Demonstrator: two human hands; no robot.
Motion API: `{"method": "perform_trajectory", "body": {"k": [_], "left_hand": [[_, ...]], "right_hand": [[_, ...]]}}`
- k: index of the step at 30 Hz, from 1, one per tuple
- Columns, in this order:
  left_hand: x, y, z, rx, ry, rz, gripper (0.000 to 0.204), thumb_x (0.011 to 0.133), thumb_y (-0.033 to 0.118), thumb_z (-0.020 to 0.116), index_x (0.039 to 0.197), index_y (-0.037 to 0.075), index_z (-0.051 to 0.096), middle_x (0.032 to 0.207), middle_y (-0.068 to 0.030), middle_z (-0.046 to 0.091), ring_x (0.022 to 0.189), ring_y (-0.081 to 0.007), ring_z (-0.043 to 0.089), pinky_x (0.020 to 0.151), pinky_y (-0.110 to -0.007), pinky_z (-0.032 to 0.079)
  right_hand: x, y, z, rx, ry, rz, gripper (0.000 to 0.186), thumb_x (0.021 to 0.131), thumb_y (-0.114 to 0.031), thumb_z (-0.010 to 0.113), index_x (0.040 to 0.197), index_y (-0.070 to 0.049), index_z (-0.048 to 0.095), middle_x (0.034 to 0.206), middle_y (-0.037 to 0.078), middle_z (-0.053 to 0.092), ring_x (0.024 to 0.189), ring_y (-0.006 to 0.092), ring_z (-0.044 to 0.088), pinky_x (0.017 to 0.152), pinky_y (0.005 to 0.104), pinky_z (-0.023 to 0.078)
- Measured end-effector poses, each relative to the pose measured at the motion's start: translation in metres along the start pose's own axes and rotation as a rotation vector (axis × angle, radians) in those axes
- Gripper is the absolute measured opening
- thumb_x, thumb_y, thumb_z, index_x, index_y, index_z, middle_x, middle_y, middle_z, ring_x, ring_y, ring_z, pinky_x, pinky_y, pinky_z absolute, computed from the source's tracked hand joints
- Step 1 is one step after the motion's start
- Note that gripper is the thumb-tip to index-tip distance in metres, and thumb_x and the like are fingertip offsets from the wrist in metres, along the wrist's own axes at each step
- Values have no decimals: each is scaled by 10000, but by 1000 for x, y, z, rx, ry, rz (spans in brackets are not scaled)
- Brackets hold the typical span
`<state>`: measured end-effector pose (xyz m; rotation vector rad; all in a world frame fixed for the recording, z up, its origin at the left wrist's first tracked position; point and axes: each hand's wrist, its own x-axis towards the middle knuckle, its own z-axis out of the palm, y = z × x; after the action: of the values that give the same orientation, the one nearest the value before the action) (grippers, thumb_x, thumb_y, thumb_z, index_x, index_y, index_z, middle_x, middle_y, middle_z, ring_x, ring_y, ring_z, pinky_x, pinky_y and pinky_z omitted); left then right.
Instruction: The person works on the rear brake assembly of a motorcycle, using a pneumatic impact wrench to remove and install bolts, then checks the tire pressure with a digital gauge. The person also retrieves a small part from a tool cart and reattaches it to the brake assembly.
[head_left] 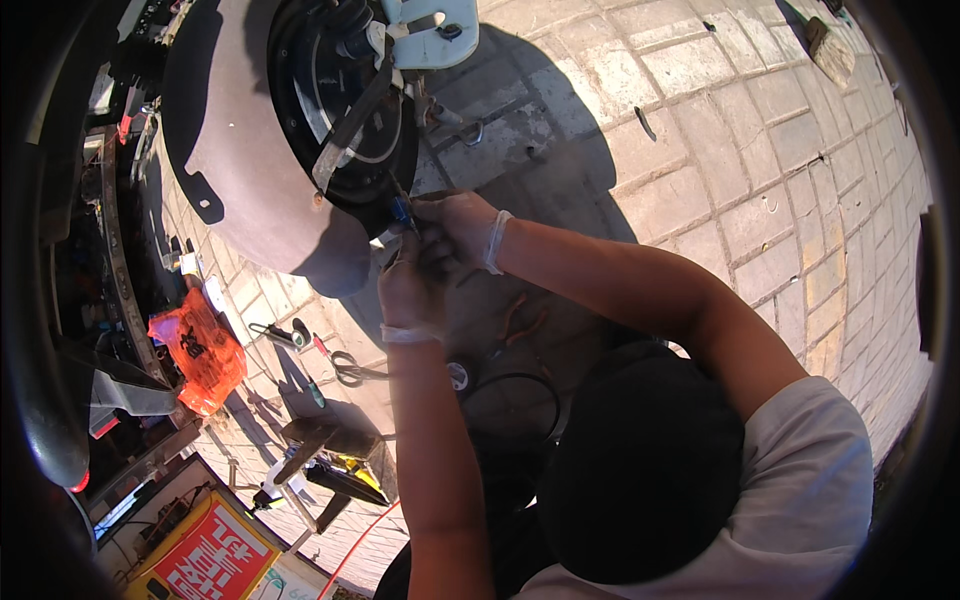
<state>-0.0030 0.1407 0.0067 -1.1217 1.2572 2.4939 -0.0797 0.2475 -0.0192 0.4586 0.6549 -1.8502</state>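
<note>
head view | left hand (pixel 408 285) and right hand (pixel 455 228) meet at small blue connector (pixel 402 211), fingers of both pinched shut on it and its wires | connector just below black wheel hub (pixel 340 110), upper left | scissors (pixel 352 370) and orange bag (pixel 205 350) on paving left, well apart

Both hands (pixel 430 250) meet just below the wheel (pixel 330 110) — scissors (pixel 350 370) and orange bag (pixel 200 350) lie left on the paving (pixel 700 150).
</note>
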Motion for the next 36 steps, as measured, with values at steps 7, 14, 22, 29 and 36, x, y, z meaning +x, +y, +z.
{"method": "perform_trajectory", "body": {"k": [7, 14, 22, 29, 36], "left_hand": [[3, -5, -6, 256, 187, 130, 151, 917, 234, 633, 938, 85, 645, 755, 5, 591, 639, -117, 513, 561, -270, 384], [3, -6, -1, 37, 50, 77, 165, 931, 228, 607, 940, 65, 631, 795, -9, 605, 703, -122, 527, 608, -276, 399], [1, 0, -1, -8, -32, -5, 211, 957, 267, 557, 967, 71, 635, 777, -10, 599, 678, -131, 521, 602, -279, 405], [6, -4, -10, 240, 188, 133, 65, 899, 123, 621, 912, 63, 641, 744, 1, 575, 609, -134, 505, 558, -278, 387], [-1, 3, 4, -43, -4, -79, 156, 939, 255, 577, 949, 113, 640, 784, 10, 603, 687, -139, 524, 605, -267, 388]], "right_hand": [[12, 10, -4, -315, 254, -486, 480, 860, -371, 670, 1082, 52, 623, 889, 150, 680, 799, 270, 654, 729, 350, 506], [7, -2, 6, -593, 207, -476, 389, 847, -259, 682, 1086, 43, 629, 874, 147, 686, 725, 240, 663, 662, 348, 513], [8, 0, -4, 17, 8, -94, 279, 919, -248, 577, 1132, -80, 639, 741, 91, 622, 601, 188, 582, 563, 324, 437], [10, 6, -5, -830, 357, -656, 421, 859, -334, 640, 1063, 35, 640, 916, 204, 688, 839, 286, 675, 772, 360, 509], [9, -12, 4, -515, 181, -275, 346, 844, -284, 657, 1010, 19, 640, 835, 132, 680, 663, 230, 630, 574, 368, 503]]}}
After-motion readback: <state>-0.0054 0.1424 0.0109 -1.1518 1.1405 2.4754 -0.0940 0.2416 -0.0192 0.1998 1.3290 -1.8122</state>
